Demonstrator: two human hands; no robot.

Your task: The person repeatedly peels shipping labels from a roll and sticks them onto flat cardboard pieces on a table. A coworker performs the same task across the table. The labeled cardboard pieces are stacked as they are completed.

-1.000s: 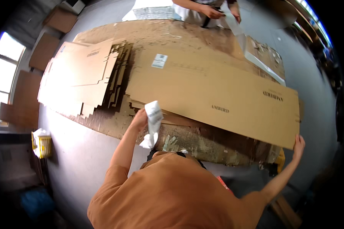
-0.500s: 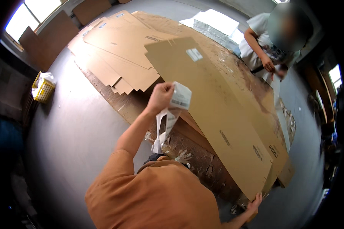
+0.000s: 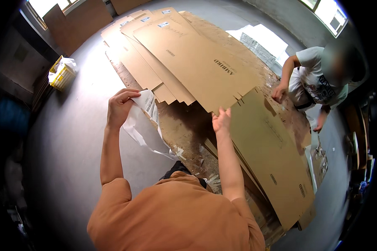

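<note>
Across the brown table point(image 3: 178, 129), a flat cardboard sheet point(image 3: 192, 58) reaches toward twelve o'clock over other sheets point(image 3: 127, 56), and a cardboard stack point(image 3: 270, 152) lies toward four. The right hand point(image 3: 222, 120) pinches the sheet's near edge; toward nine, the left hand point(image 3: 121, 109) pinches a white label strip point(image 3: 148, 105).
</note>
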